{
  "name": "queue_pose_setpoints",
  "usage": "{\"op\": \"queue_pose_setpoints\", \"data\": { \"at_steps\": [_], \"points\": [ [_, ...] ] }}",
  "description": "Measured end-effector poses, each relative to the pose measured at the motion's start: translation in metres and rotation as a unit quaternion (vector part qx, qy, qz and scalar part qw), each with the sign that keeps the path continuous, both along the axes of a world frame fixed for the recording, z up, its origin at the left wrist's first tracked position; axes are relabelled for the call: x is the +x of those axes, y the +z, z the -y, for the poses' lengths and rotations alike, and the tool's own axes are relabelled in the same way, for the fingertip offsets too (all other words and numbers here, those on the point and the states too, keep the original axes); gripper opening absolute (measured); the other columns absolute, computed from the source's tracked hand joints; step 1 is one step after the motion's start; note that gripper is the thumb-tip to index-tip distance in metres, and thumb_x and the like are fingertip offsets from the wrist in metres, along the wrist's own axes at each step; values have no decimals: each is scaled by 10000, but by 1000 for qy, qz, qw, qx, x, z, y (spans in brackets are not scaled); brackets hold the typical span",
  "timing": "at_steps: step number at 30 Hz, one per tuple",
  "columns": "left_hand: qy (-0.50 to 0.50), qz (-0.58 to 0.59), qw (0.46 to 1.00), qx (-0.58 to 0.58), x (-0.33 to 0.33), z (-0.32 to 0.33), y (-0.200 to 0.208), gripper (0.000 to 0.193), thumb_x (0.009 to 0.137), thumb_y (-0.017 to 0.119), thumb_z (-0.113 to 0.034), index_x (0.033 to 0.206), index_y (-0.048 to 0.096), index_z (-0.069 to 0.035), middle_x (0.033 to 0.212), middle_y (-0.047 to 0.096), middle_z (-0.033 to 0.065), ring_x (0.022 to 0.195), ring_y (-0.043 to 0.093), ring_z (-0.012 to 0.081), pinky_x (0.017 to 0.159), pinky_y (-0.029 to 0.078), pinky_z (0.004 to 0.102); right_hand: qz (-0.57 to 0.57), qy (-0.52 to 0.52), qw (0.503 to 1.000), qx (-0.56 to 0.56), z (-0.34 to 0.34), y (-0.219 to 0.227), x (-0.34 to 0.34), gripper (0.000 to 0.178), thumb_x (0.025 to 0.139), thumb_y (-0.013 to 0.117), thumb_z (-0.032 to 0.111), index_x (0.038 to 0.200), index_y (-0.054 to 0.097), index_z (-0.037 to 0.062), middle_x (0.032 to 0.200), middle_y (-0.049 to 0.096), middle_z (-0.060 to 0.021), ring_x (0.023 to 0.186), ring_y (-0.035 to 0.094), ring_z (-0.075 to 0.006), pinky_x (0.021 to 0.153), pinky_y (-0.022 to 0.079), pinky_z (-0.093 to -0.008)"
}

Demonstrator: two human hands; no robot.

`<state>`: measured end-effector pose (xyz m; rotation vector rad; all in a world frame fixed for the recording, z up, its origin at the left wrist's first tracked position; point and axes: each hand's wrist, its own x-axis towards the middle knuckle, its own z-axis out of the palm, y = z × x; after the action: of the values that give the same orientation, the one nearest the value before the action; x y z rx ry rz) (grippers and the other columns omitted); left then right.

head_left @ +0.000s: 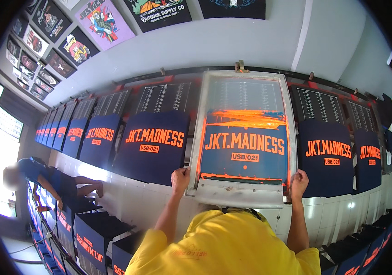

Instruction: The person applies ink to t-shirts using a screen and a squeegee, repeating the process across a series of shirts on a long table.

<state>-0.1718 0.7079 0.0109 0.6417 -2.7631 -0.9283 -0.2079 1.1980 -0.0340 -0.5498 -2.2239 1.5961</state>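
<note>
A screen printing frame (199,119) lies over a dark navy shirt on a board in front of me. Through its mesh shows bright orange lettering, with a thick smear of orange ink (246,120) across the far part. At the near end rests a wide silver squeegee (239,191), an orange line of ink along its blade edge. My left hand (180,180) is closed on the frame's near left side. On the near right side, my right hand (299,184) grips the frame with bent fingers. Neither hand touches the squeegee.
Navy shirts (157,158) (326,178) with orange prints lie on boards to both sides along a long rail. A metal clamp (240,67) sits at the frame's far end. Behind me runs another row of shirts (90,238). Another person (49,178) bends over it at the left.
</note>
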Motion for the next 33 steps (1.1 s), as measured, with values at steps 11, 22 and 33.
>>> {"op": "queue_pose_setpoints", "data": {
  "at_steps": [11,22,33],
  "points": [
    [31,-108,993,-16,6,-11,-13,368,900,626,-261,681,603,34,686,588,216,647,584,415,595,440,463,23,6,1000,-12,-14,-19,-3,183,888,552,24,1015,648,-68,790,598,-38,716,525,-92,662,441,-246],
    [55,-100,993,-19,7,-19,-12,357,903,630,-249,696,612,41,709,601,215,682,596,411,621,448,455,6,4,998,68,-4,11,-1,204,881,547,23,1029,655,-66,866,650,-88,761,566,-142,739,462,-276],
    [71,-90,993,9,4,-20,-7,347,904,618,-258,722,625,38,744,612,212,701,598,411,626,455,457,5,14,998,61,-8,6,-1,222,907,546,79,1037,649,-69,852,643,-123,775,559,-181,756,461,-304]
  ]
}}
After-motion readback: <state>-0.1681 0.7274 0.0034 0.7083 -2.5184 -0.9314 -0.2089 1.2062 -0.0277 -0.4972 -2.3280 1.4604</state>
